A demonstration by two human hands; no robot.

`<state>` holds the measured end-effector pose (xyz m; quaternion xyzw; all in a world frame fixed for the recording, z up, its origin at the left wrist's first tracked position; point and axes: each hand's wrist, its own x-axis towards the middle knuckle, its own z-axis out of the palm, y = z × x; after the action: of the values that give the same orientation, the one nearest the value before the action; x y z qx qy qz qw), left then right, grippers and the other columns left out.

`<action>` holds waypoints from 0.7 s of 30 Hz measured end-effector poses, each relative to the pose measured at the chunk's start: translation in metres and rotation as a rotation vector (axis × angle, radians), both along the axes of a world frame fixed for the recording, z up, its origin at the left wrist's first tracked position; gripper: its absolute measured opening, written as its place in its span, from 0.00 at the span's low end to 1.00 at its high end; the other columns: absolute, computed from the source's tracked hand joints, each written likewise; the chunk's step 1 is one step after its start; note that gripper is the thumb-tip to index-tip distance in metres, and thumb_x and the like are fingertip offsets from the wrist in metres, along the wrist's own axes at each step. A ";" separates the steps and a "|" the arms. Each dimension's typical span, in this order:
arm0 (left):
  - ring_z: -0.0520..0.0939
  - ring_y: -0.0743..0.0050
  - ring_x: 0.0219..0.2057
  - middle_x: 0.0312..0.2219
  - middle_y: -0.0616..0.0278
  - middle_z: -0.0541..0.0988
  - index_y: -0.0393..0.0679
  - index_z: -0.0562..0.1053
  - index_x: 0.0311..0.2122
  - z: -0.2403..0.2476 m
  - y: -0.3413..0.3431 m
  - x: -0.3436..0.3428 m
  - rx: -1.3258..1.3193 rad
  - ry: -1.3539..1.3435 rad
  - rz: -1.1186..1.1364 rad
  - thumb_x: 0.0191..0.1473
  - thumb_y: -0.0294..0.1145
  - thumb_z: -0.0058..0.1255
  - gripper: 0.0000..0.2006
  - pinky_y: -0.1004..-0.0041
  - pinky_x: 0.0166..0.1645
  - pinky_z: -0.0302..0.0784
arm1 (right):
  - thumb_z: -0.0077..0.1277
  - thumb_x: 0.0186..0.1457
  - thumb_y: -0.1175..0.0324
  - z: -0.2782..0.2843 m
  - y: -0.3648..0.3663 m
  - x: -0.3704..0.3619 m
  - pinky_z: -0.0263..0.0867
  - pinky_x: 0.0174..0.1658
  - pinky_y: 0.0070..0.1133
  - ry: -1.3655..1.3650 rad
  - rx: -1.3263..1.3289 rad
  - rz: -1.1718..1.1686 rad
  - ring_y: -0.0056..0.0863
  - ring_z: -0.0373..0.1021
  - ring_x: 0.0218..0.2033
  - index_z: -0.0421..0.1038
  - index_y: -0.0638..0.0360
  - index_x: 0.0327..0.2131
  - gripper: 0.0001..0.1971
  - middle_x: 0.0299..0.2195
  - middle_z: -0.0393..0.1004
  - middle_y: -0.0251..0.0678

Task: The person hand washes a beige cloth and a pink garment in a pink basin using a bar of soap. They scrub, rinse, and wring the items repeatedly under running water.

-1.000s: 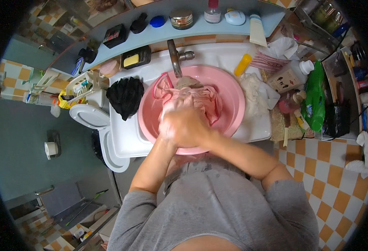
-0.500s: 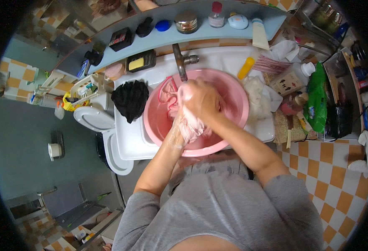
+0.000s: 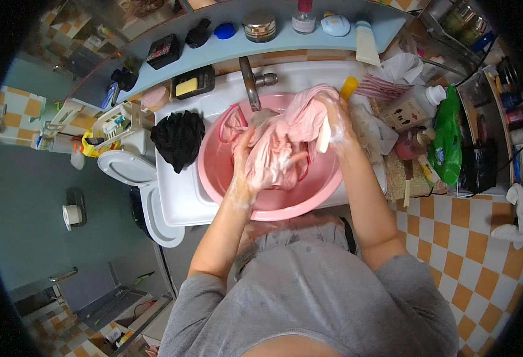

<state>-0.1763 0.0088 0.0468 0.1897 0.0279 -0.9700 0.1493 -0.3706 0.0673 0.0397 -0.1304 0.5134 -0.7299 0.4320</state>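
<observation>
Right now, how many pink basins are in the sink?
1. The pink basin sits in the white sink under the tap. Both hands, left hand and right hand, hold a soapy pink garment over it.

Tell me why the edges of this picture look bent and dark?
In the head view, the fisheye lens curves the shelf and tiled floor toward a black round rim; the middle stays sharp, with soft even light on the pink basin and only slight blur on the soapy right hand.

Black cloth (image 3: 179,138) on sink edge, green bag (image 3: 445,143) right.
</observation>
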 end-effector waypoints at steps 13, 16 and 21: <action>0.78 0.56 0.51 0.50 0.51 0.77 0.38 0.69 0.55 -0.052 0.000 0.007 -0.446 -0.122 -0.034 0.62 0.37 0.42 0.20 0.58 0.57 0.72 | 0.56 0.46 0.63 -0.003 -0.031 0.086 0.69 0.31 0.37 1.304 0.405 -0.007 0.45 0.72 0.27 0.74 0.51 0.32 0.08 0.28 0.74 0.42; 0.78 0.56 0.51 0.50 0.52 0.77 0.39 0.69 0.55 -0.052 -0.006 0.014 -0.519 -0.046 -0.052 0.62 0.34 0.41 0.19 0.60 0.56 0.73 | 0.52 0.46 0.69 0.024 -0.002 0.144 0.70 0.37 0.38 1.479 0.177 0.260 0.43 0.74 0.35 0.74 0.57 0.33 0.09 0.31 0.74 0.45; 0.78 0.56 0.51 0.51 0.52 0.77 0.40 0.70 0.54 -0.030 -0.005 0.019 -1.727 -0.424 -0.230 0.61 0.31 0.41 0.17 0.62 0.55 0.75 | 0.54 0.44 0.67 -0.005 -0.026 0.124 0.68 0.32 0.38 1.288 0.266 0.067 0.43 0.72 0.29 0.71 0.52 0.29 0.07 0.28 0.72 0.41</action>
<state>-0.1577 0.0042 0.0170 0.1879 -0.7590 -0.6066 0.1440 -0.2463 0.0414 0.0342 -0.5026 0.7507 -0.4224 0.0734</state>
